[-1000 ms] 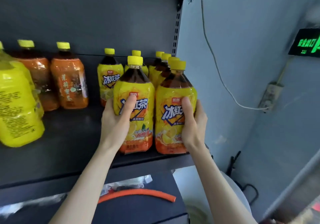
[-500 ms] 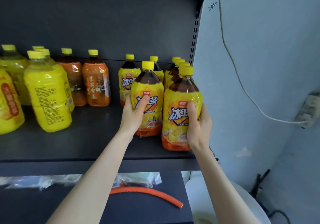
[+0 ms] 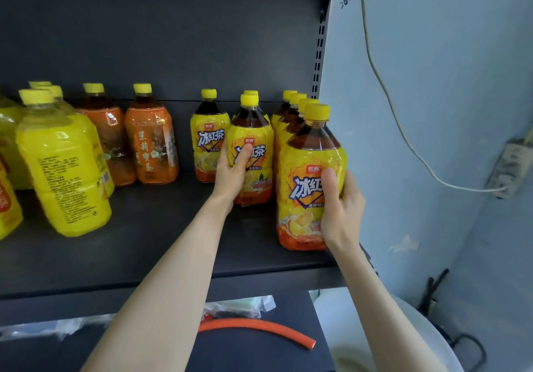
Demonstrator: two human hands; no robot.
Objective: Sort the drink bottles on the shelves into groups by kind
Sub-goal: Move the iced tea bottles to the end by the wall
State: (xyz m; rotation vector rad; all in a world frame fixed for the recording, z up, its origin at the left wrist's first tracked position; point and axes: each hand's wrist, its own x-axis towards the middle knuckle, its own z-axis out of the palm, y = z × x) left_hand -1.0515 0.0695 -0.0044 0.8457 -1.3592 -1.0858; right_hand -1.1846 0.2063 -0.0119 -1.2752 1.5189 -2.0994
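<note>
On the dark shelf [image 3: 144, 250] my left hand [image 3: 230, 175] grips a yellow-labelled iced tea bottle [image 3: 253, 138] standing a little back from the edge. My right hand [image 3: 340, 210] grips a like iced tea bottle [image 3: 305, 167] at the shelf's front right corner. Behind them stand several more iced tea bottles [image 3: 209, 138], in a row along the right side. Two orange-labelled tea bottles [image 3: 151, 141] stand mid-shelf. Yellow juice bottles [image 3: 62, 167] fill the left.
A slotted upright [image 3: 318, 54] and a pale blue wall [image 3: 432, 83] with a white cable [image 3: 383, 83] close off the right side. Below the shelf lie an orange tube [image 3: 259, 328] and clear plastic wrap [image 3: 239, 308]. A white round object [image 3: 375, 337] sits at the lower right.
My left hand has pushed its iced tea bottle deeper onto the shelf, towards the rear group. The right hand's bottle stays near the front edge. The view has shifted left, showing more juice bottles.
</note>
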